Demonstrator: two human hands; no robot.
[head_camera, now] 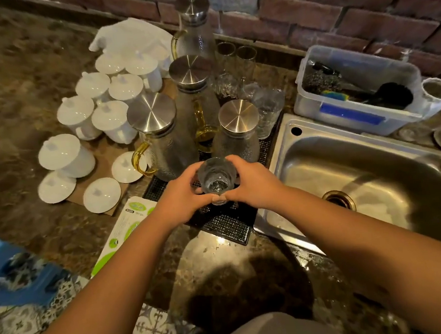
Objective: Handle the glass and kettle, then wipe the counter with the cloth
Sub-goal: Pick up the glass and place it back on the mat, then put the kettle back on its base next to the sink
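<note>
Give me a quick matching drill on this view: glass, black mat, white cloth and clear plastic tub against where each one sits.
Things:
1. glass
2. black mat
3. white cloth
4. clear plastic tub

Places:
A. behind the sink, by the brick wall
B. held between the left hand and the right hand
C. far back, behind the white lidded cups
D. flat on the counter, under the pitchers

Pairs: 1-B, 2-D, 3-C, 4-A

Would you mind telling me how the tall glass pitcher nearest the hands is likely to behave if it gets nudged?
The pitcher looks tall, narrowing upward under a metal lid, so it may tip. Its glass body is probably fragile, with other glassware crowded beside it.
</note>
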